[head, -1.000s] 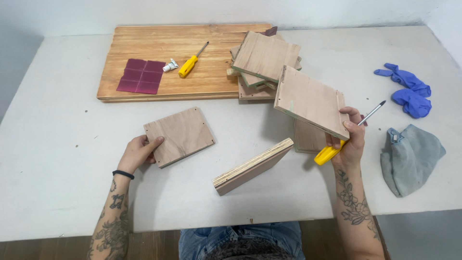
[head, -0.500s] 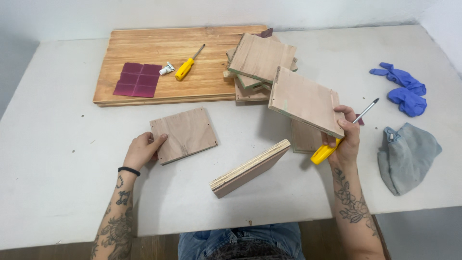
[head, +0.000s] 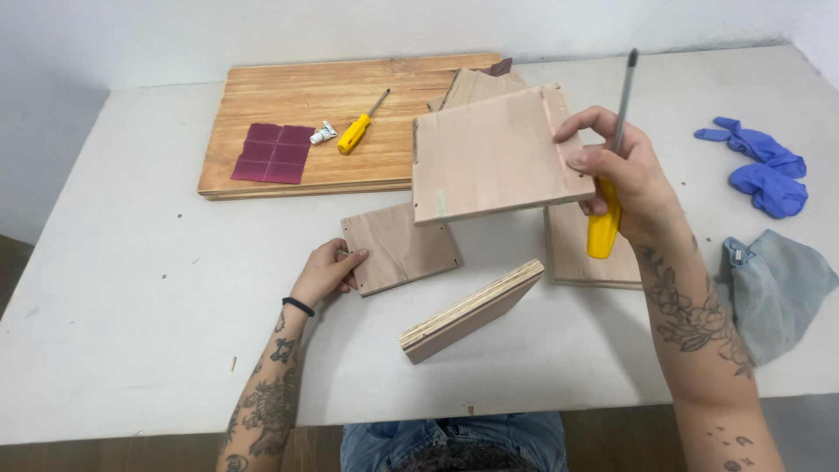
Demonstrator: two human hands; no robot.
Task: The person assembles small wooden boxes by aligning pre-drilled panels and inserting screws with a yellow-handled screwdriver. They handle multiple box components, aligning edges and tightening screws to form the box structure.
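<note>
**Panel lifted, screwdriver in same hand**

Square plywood panel [head: 494,157] held clear of the table [head: 131,288], tilted, face toward the camera, above the middle of the surface. Pinched at its right edge by the right hand [head: 616,179]: thumb on the near face, other fingers behind, hidden. Yellow-handled screwdriver [head: 612,157] clamped in the same palm, shaft pointing up; probably kept there to leave the tool ready while the panel is turned. Left hand [head: 328,273] flat on the table, fingertips curled against the left edge of a smaller panel [head: 400,247], apparently steadying it. Thick block [head: 472,310] lying diagonally toward the near edge. Another panel [head: 581,253] flat under the right wrist. Wooden board [head: 306,105] at the far edge carrying a purple sheet [head: 273,152], small tube [head: 322,133] and second screwdriver [head: 360,129]. Blue gloves [head: 756,170] and grey cloth [head: 773,284] along the right edge.
</note>
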